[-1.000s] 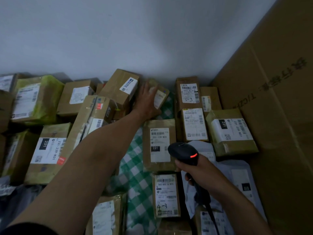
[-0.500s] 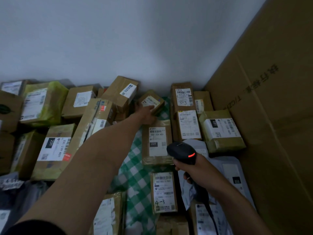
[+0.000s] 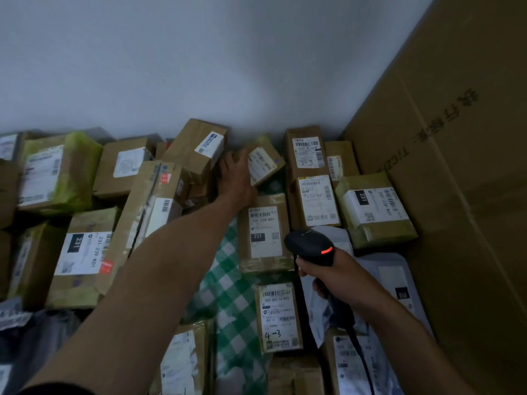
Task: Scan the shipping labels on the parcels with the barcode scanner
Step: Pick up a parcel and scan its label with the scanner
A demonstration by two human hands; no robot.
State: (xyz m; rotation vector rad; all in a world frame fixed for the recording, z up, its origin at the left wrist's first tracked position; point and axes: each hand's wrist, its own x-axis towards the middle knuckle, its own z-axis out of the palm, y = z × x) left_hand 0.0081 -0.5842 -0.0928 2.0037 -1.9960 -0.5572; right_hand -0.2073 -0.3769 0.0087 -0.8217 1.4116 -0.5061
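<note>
Tilted up since before, small parcel (image 3: 263,163) in left hand (image 3: 236,173); right hand (image 3: 333,273) grips scanner (image 3: 309,246).

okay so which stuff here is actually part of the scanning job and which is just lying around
Part of the job:
barcode scanner in the right hand
small tilted parcel held by the left hand
labelled parcels, such as the 4-3 parcel

Just lying about:
green checked cloth
big cardboard box

Left fingers (image 3: 228,163) partly tucked behind the small tilted parcel (image 3: 263,163) with its label print too blurred to read, scanner (image 3: 309,246) handle buried in the right hand (image 3: 339,276), cable (image 3: 363,363) and nearest parcels cut off by the bottom edge.
</note>
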